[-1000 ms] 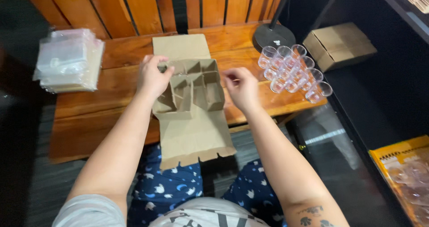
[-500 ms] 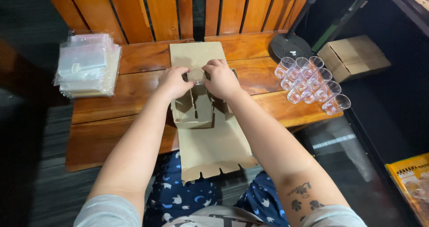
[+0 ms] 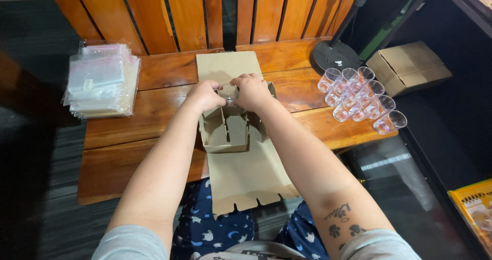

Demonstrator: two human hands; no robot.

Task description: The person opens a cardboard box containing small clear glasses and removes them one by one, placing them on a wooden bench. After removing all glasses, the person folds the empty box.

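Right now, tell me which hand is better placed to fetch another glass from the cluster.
The right hand, probably. Both hands hold a small glass over the cardboard divider, but the cluster of glasses sits on the bench's right side, nearer that hand. The left hand would need to cross over.

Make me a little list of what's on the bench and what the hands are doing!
Left hand: touching a small clear glass
Right hand: holding the same glass, over the divider
Cardboard divider: brown, with compartments, on a flat cardboard sheet
Clear glasses: a cluster, at the right on the wooden bench
Plastic bags: a stack, at the left
Brown box: closed, beyond the glasses
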